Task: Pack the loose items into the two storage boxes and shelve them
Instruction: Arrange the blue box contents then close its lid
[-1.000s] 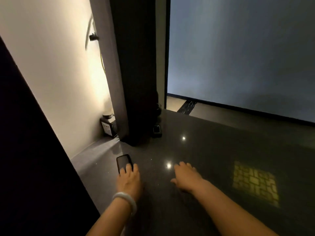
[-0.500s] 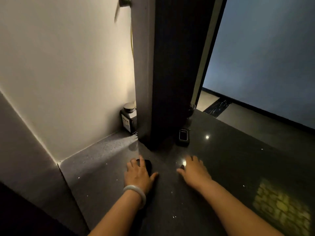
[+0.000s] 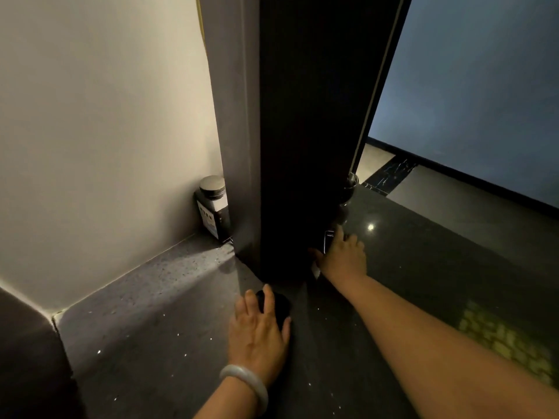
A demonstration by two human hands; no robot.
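My left hand (image 3: pixel 257 334) lies flat on a small black flat object (image 3: pixel 276 303) on the dark speckled countertop (image 3: pixel 151 328), fingers stretched over it and thumb beside its right edge. My right hand (image 3: pixel 343 258) reaches forward to the foot of a dark upright panel (image 3: pixel 302 131). There its index finger lies along a small black device (image 3: pixel 328 241) with a pale screen, thumb spread to the left. Most of that device is hidden by the hand. No storage box is in view.
A dark jar with a silver lid and white label (image 3: pixel 213 207) stands in the corner between the pale wall and the panel. A round shiny object (image 3: pixel 349 184) sits behind the panel's right edge. The counter drops off to the floor (image 3: pixel 378 164) at the far right.
My right hand left the counter and moved forward onto the small device at the panel's foot. My left hand stays on the black object. The view has shifted closer and to the left.
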